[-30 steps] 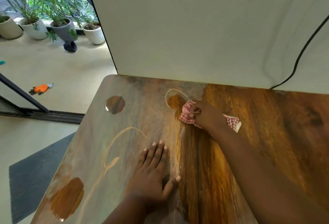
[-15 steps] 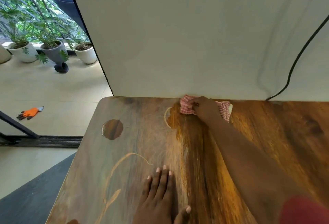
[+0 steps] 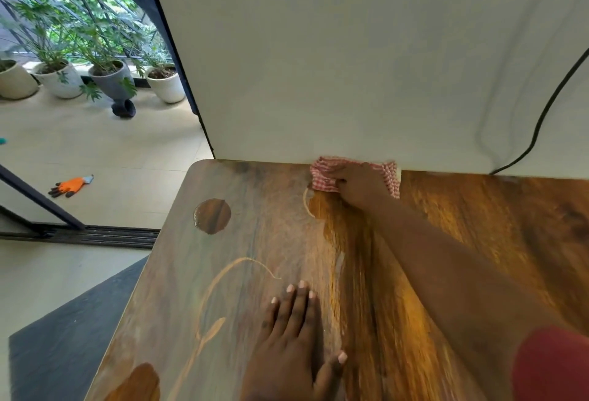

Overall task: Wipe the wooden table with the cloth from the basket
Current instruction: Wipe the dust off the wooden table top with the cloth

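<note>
While my right hand [image 3: 358,185] grips the red-checked cotton cloth [image 3: 322,174] at 12 o'clock on the brown wooden table [image 3: 478,225] w/ left hand [image 3: 291,346] flat, fingers straight, I'd press evenly & overlap strokes toward 9 o'clock's dusty side.

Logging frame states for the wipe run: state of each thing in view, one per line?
cloth: bunched, at the table's far edge against the white panel
right hand: grips the cloth, pressing it down
left hand: flat on the table, fingers straight
wooden table: dusty grey on the left, wiped clean on the right
orange glove: lying on the floor
</note>
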The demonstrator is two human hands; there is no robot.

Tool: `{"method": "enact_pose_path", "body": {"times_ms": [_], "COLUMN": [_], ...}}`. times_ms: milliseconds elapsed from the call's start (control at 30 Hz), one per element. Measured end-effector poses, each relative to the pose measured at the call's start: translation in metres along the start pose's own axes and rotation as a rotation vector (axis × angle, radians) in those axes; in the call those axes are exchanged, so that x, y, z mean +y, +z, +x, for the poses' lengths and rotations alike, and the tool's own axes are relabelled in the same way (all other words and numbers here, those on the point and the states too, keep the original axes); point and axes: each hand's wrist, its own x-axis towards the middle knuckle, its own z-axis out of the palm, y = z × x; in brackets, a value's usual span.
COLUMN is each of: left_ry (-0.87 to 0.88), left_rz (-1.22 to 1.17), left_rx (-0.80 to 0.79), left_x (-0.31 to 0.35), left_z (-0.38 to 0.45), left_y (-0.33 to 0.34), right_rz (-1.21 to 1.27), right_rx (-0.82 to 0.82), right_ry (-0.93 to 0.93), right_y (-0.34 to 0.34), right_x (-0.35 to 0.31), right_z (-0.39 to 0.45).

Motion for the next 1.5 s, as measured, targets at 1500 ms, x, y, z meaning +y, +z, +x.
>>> {"method": "enact_pose_path", "body": {"times_ms": [1500], "left_ry": [0.023], "left_rz": [-0.162], "left_rx": [-0.075], "left_x": [-0.002], "left_z": [0.002], "left_y": [0.0], "right_rz": [-0.029], "right_rx": [0.003], "right_ry": [0.29], "right_y": [0.03], "right_x": [-0.124], "right_z": [0.014]}}
